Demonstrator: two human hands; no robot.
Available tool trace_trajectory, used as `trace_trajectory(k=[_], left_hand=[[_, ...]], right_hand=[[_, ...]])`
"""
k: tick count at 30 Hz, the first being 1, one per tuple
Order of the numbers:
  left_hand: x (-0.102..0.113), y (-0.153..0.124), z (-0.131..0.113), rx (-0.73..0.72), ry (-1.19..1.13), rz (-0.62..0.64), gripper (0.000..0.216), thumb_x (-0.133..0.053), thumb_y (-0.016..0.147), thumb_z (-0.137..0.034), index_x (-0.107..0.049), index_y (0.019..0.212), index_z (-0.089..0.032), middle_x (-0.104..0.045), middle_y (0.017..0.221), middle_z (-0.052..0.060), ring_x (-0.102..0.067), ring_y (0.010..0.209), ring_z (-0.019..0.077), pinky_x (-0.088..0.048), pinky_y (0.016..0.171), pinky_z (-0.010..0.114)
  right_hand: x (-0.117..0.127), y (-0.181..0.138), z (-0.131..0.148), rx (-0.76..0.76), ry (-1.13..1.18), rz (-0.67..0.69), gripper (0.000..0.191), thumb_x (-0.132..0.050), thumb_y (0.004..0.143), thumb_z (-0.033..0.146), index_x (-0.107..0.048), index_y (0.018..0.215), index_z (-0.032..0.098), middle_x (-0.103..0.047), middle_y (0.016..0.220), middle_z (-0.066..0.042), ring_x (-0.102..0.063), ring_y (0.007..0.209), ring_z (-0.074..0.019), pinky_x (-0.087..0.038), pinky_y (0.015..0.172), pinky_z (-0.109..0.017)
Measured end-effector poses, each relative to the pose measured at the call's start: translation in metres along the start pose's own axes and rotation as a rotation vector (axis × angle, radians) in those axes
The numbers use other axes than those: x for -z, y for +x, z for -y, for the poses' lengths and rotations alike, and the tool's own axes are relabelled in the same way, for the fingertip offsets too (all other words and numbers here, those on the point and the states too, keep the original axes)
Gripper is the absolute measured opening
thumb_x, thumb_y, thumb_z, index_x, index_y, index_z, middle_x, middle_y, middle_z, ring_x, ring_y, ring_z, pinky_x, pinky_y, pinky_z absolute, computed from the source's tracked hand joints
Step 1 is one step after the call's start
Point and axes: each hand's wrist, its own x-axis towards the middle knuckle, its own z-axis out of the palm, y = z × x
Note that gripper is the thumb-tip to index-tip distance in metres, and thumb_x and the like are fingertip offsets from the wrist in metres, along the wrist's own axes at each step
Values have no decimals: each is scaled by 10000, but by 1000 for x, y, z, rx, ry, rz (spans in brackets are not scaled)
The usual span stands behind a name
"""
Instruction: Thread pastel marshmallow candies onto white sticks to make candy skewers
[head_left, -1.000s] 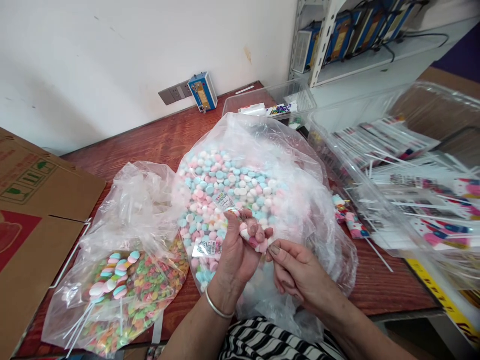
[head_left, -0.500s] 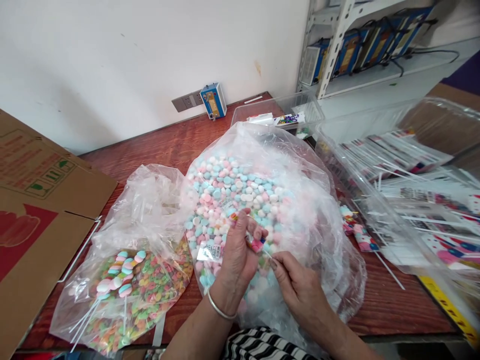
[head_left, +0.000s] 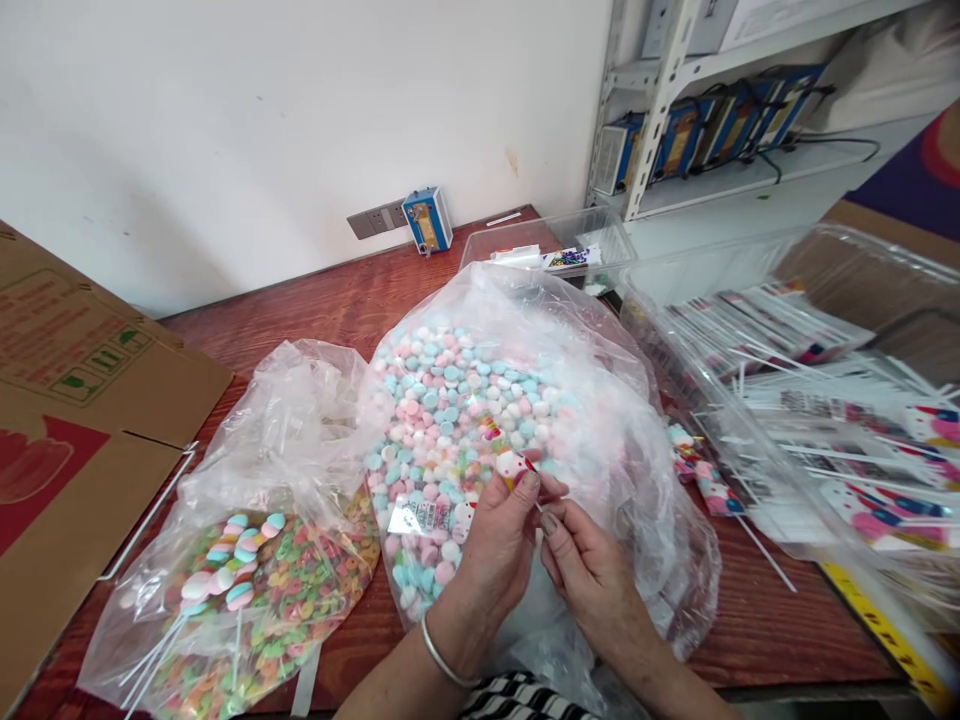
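My left hand (head_left: 491,550) is closed round the lower part of a candy stick in a printed clear wrapper (head_left: 513,464). Its white and red end points up and away, and colourful candy shows above it. My right hand (head_left: 589,560) pinches the thin white stick just below, close against my left fingertips. Beneath both hands lies a large clear bag of pink, white and blue marshmallows (head_left: 450,375). On that bag rests a clear label or wrapper with a barcode (head_left: 420,515), partly hidden by my left hand.
At left, a bag of fruit-coloured ring candies (head_left: 322,580) has marshmallow sticks (head_left: 229,570) on top, beside a cardboard box (head_left: 97,400). Clear bins hold wrapped sticks (head_left: 795,310) at right. Finished-looking candy packets (head_left: 709,475) lie by the bin. A blue device (head_left: 427,220) stands at the wall.
My hands have come together, the right moving up to the left. The wrapped candy now stands out above my left fingers, its printed face showing more. The view has shifted slightly.
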Motion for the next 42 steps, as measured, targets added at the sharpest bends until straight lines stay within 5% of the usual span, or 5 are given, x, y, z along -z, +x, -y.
trace_trajectory(k=[10, 20, 27, 32, 42], left_hand=[[-11, -19, 20, -19, 149, 19, 311, -581, 884, -386, -745, 1041, -171, -646, 1275, 109, -492, 1287, 237, -283, 1124, 345], [0, -10, -2, -109, 176, -112, 179, -728, 790, -348, -726, 789, -169, -712, 773, 25, -620, 742, 136, -451, 741, 251], [-3, -11, 21, -128, 222, -181, 280, -717, 780, -410, -760, 884, -154, -741, 893, 77, -647, 862, 184, -466, 851, 300], [-1, -8, 16, -119, 168, -185, 297, -745, 744, -422, -759, 887, -162, -734, 849, 63, -655, 857, 193, -495, 827, 300], [11, -16, 6, -93, 292, -22, 297, -676, 822, -396, -749, 1031, -198, -700, 1156, 101, -581, 1160, 238, -389, 1052, 366]], right_hand=[[-6, 3, 5, 49, 133, -54, 260, -433, 978, 386, -606, 940, 196, -651, 865, -25, -575, 736, -148, -490, 703, -241], [2, -1, 9, 152, -117, -44, 215, -439, 974, 321, -561, 843, 202, -524, 668, 28, -481, 588, -131, -366, 547, -237], [-4, 5, 2, -49, 190, 43, 288, -430, 970, 471, -532, 913, 208, -335, 546, 92, -305, 444, -98, -273, 435, -226], [-9, 8, 7, -119, 314, 19, 361, -460, 936, 567, -484, 1012, 214, -407, 582, 92, -359, 439, -91, -281, 416, -214], [-13, 17, 17, -392, 817, 31, 418, -677, 765, 563, -450, 754, 212, -309, 481, 144, -137, 360, -18, -143, 350, -162]])
